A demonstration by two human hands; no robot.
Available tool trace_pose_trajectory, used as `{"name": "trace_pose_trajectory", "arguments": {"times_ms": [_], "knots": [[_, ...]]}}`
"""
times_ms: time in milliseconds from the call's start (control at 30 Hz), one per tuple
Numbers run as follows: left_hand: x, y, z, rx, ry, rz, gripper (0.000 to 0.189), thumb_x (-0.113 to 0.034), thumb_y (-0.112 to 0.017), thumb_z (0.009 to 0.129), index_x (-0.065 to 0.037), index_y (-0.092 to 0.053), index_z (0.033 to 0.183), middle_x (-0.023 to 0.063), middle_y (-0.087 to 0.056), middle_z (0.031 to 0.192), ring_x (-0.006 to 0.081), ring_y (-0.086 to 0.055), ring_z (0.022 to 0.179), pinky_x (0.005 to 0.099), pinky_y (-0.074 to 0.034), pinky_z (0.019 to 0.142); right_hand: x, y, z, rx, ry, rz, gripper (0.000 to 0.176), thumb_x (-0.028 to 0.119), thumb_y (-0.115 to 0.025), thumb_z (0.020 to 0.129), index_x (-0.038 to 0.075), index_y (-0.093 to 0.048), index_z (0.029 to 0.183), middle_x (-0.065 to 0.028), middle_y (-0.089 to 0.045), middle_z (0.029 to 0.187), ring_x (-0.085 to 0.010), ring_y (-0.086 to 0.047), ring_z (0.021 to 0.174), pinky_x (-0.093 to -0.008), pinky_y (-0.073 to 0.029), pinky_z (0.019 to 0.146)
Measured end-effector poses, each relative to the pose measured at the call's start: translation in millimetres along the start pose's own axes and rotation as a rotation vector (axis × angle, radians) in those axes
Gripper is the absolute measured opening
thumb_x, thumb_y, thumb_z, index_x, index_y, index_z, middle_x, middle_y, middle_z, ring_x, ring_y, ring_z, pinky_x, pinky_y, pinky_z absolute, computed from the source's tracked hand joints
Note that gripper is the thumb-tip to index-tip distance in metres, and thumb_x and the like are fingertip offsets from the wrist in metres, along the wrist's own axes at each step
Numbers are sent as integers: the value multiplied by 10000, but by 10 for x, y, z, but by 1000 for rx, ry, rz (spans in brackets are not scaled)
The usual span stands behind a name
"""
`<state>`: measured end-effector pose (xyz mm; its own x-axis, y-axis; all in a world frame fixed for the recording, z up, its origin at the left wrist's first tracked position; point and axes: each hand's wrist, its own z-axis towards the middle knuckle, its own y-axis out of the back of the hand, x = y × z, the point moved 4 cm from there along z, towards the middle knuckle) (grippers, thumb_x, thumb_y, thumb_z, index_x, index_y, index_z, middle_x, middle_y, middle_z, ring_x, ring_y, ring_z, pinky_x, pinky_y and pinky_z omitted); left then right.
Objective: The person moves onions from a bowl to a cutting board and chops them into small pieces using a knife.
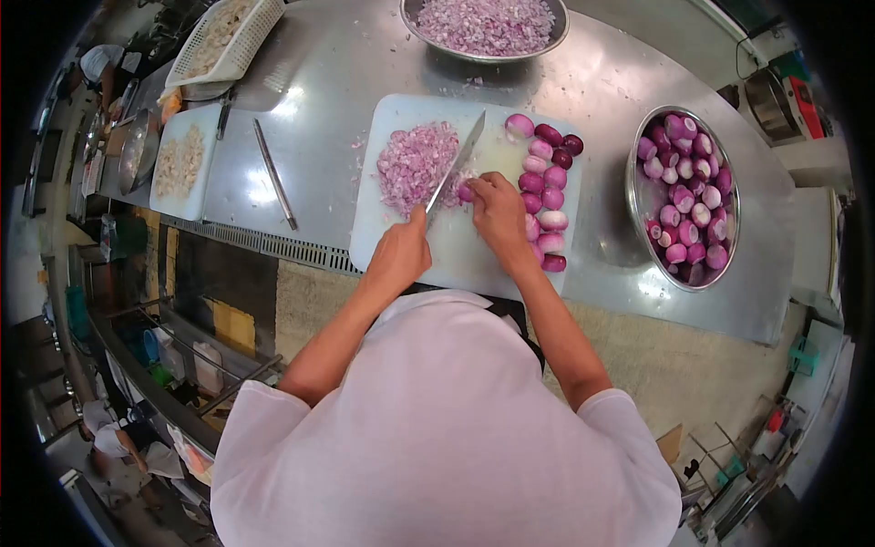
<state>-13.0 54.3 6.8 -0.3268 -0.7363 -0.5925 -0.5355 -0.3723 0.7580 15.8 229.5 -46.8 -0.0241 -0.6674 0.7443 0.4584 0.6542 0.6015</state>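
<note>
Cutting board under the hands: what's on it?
On the cutting board: chopped red onion, rows of red onions, and an onion piece at the right hand. The left hand holds a knife over it. The surface beneath the chopped heap is hidden.

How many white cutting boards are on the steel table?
2: the larger board at centre, bearing chopped onion; the smaller board at the left, bearing pale pieces. No others show.

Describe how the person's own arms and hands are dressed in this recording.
Both the left hand and right hand are bare, without gloves. The shirt is plain and whitish, with short, loose sleeves that leave the forearms uncovered. No watch or bracelet shows at either wrist.
</note>
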Motion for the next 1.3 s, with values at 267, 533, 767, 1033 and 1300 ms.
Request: {"name": "trace_pose_trajectory", "arguments": {"times_ms": [267,533,767,1033,1300], "knots": [[36,-134,82,-25,-95,115,399,21,-542,823,68,-467,1213,280,-611,701,468,-611,697,518,-458,615,-14,-85,81,4,-19,19,76,-33,-578,785,-14,-637,830,-199,-597,863,-427,-609,785,-494,-497,702],[14,-112,70,0,-84,63,347,15,-551,828,63,-472,1162,279,-600,678,478,-607,684,540,-452,611,-25,-82,98,32,-7,28,107,-62,-555,782,-28,-641,835,-213,-597,859,-429,-615,791,-497,-497,709],[4,-174,55,20,-84,106,357,22,-559,815,61,-467,1159,281,-611,696,473,-612,689,545,-457,612,-62,-82,91,51,-5,16,159,-75,-552,781,-22,-658,887,-217,-609,882,-435,-620,805,-490,-509,721],[-36,-130,61,6,-100,30,315,33,-546,812,70,-458,1113,292,-598,678,479,-610,687,543,-468,619,-67,-95,66,26,-1,51,121,-69,-562,784,-20,-634,869,-210,-601,876,-433,-616,801,-486,-505,705],[-135,-99,15,41,-49,84,284,39,-550,797,87,-467,1064,302,-608,697,479,-616,701,551,-482,638,-79,-95,8,0,4,76,137,-73,-580,770,-11,-616,886,-196,-593,878,-428,-612,788,-485,-503,699]]}}
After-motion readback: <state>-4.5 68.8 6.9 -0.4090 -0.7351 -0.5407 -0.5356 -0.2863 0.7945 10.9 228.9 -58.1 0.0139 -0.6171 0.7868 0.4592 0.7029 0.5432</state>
